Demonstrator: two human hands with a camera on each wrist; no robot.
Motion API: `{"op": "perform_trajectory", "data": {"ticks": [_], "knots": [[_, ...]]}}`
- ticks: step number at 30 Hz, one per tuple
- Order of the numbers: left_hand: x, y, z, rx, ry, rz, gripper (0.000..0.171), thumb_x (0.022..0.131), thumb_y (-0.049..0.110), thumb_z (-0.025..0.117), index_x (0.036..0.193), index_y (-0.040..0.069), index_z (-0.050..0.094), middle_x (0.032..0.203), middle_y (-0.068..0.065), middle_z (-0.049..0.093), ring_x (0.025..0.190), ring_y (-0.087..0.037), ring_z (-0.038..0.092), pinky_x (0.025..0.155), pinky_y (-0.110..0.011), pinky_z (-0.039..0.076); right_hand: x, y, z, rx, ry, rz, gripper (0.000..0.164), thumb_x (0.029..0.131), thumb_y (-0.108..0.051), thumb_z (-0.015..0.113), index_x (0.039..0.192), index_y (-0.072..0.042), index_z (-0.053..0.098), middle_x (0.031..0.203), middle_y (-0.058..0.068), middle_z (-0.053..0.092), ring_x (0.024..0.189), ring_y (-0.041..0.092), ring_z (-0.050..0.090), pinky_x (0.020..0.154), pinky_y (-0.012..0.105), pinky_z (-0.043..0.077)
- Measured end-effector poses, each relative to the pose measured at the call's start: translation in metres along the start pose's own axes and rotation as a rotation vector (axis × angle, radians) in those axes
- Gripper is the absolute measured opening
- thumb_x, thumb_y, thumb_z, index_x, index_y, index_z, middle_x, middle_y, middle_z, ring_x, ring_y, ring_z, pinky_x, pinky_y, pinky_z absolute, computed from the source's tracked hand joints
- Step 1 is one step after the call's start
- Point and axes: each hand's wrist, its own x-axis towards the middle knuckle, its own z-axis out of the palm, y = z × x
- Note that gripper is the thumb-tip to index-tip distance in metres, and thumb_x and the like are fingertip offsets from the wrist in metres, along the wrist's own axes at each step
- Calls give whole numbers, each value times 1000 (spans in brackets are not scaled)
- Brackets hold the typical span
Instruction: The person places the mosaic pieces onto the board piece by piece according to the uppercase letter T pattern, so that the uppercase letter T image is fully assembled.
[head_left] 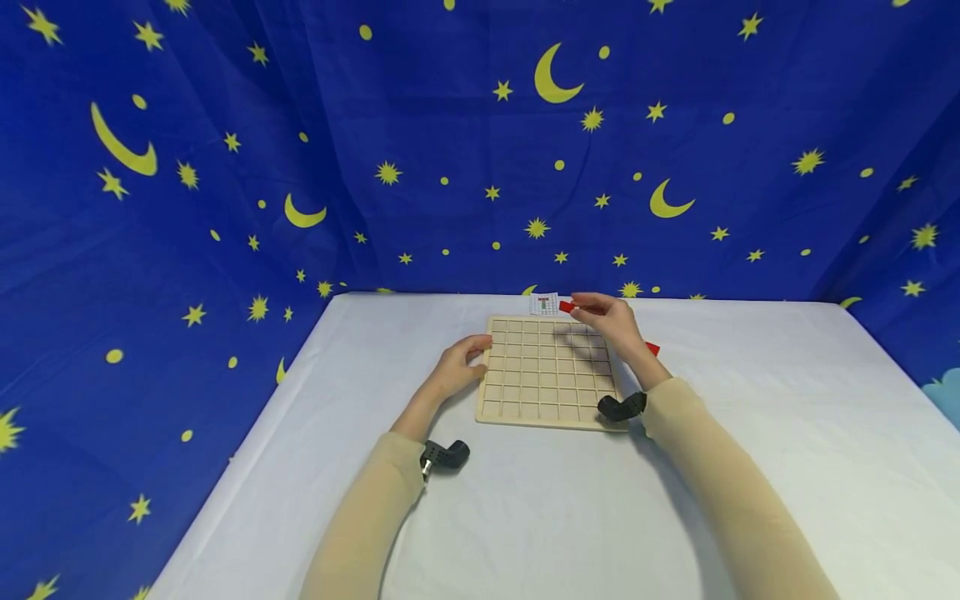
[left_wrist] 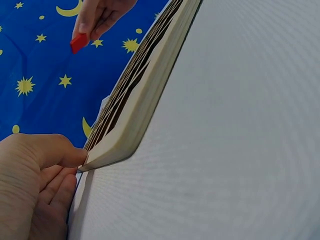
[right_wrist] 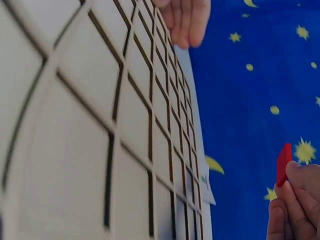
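A thin red square tile (head_left: 567, 307) is pinched between the thumb and fingers of my right hand (head_left: 611, 321). It is raised over the far right part of a pale wooden grid board (head_left: 547, 365). The tile (right_wrist: 283, 164) shows nearly edge-on in the right wrist view. My left hand (head_left: 456, 367) rests against the board's left edge, its thumb touching near a corner in the left wrist view. Its other fingers lie loosely beside the edge. Just beyond the board is a small paper card (head_left: 543, 304) printed with a grid and a red and green figure.
Another red thing (head_left: 652, 348) lies right of the board, partly hidden by my right wrist. A white cloth (head_left: 525, 517) covers the table. Blue curtains (head_left: 480, 150) with yellow stars and moons stand behind it and at the sides. Each wrist wears a black camera mount (head_left: 450, 455).
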Motion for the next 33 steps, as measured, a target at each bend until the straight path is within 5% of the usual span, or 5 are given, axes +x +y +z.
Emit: {"op": "perform_trajectory", "data": {"ticks": [15, 33], "knots": [[2, -9, 0, 15, 11, -9, 53, 80, -15, 59, 131, -11, 46, 128, -24, 53, 123, -30, 47, 105, -23, 38, 5, -8, 44, 41, -51, -51, 38, 88, -19, 68, 122, -3, 63, 121, 10, 62, 106, 23, 59, 90, 35, 53], [1, -8, 1, 9, 14, -17, 53, 79, -15, 59, 130, -10, 47, 127, -23, 53, 122, -30, 48, 105, -24, 39, 5, 15, 57, -81, -88, -65, 35, 87, -13, 68, 120, -2, 64, 117, 13, 64, 103, 27, 59, 90, 39, 52]]}}
